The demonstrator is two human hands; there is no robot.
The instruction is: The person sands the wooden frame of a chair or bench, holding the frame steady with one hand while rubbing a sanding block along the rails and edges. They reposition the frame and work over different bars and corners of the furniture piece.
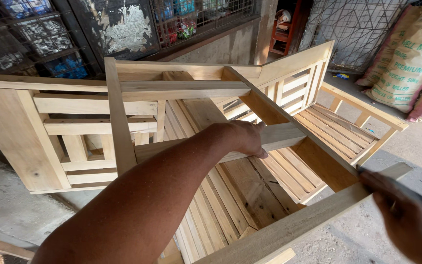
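**Both hands on a bare wooden frame**

Nearest you, your right hand (406, 220) sits at the near right, fingers closed around a thin flat tool (391, 182) pressed against the end of the near rail (289, 230); blur hides the grip's detail. That rail is a pale, unfinished plank running from the near middle up to the right.

Your left hand (247, 138) reaches across the middle, curled over a cross rail (279, 139) of the same raw wood, thumb underneath, fingers wrapped on top.

These rails belong to an open wooden frame (118, 117), light yellow, unpainted, with visible grain and knots. Through it you see slatted benches (318, 132) of the same timber lying below and beyond.

Far right, printed sacks (411, 63) lean against a wire mesh fence (357, 24). Far left, wire cages (30, 34) line the wall.
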